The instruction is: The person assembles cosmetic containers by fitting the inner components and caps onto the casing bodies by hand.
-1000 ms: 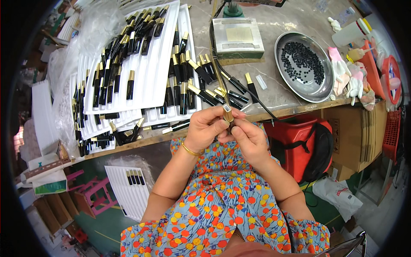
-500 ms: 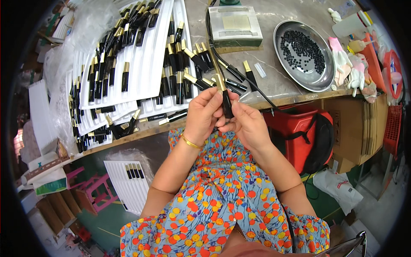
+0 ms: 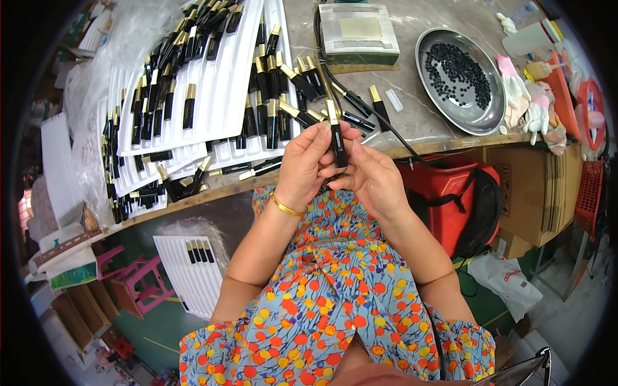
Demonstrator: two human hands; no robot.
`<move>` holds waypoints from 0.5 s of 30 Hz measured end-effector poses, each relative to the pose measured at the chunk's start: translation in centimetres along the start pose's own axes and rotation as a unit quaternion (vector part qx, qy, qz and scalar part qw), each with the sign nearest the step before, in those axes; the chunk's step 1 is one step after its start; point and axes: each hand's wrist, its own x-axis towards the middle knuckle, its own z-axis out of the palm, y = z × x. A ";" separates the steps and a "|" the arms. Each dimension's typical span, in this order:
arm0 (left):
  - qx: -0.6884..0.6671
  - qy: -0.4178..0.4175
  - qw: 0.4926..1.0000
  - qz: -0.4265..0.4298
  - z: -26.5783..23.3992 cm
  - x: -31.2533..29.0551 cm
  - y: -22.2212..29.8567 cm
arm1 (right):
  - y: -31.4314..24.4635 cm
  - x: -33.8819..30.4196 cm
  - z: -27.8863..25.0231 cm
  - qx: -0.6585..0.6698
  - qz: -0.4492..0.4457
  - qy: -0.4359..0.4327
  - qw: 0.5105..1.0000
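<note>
A black cosmetic tube with a gold cap [image 3: 338,145] stands nearly upright between my hands, cap end away from me, just off the table's front edge. My left hand [image 3: 306,161], with a gold bangle at the wrist, pinches it from the left, thumb along its side. At its lower end, the fingers of my right hand [image 3: 377,177] close on the black body. Beyond my hands lie more such tubes [image 3: 273,122], some loose, some on white ribbed trays [image 3: 219,109]. One separate tube [image 3: 380,108] rests to the right, beside a small clear piece [image 3: 394,100].
A round metal dish [image 3: 444,116] holds many small black pieces at the right. Behind the tubes sits a metal-topped box [image 3: 359,32] with a black cable [image 3: 360,106] running forward. Gloves [image 3: 535,119] and a red basket lie far right. Below the table edge is a red stool-like object [image 3: 444,209].
The tube has turned in my fingers, so its printed face now shows, and its cap sits slightly lower. My hands stay in nearly the same place; the whole view has shifted a little.
</note>
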 end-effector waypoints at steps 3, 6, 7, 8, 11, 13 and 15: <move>0.007 0.012 1.000 -0.004 0.0 -0.1 0.2 | 0.1 0.1 0.0 0.004 0.004 0.005 1.000; 0.004 0.006 1.000 -0.002 -0.1 -0.1 0.2 | 0.2 0.1 0.1 -0.012 0.001 0.008 1.000; 0.004 0.005 1.000 -0.001 -0.1 -0.1 0.2 | 0.3 0.1 0.1 -0.013 0.001 0.007 1.000; 0.016 0.008 1.000 -0.001 -0.1 -0.1 0.3 | 0.4 0.1 0.0 -0.016 -0.002 0.010 1.000; 0.025 0.007 1.000 0.003 -0.1 -0.1 0.2 | 0.3 0.2 0.1 -0.028 -0.002 0.016 0.999; 0.023 0.003 1.000 0.005 -0.1 -0.1 0.2 | 0.3 0.2 0.1 -0.037 -0.003 0.020 0.999; 0.052 0.001 0.998 0.022 0.0 -0.1 0.2 | 0.4 0.2 -0.1 -0.055 -0.010 0.019 0.998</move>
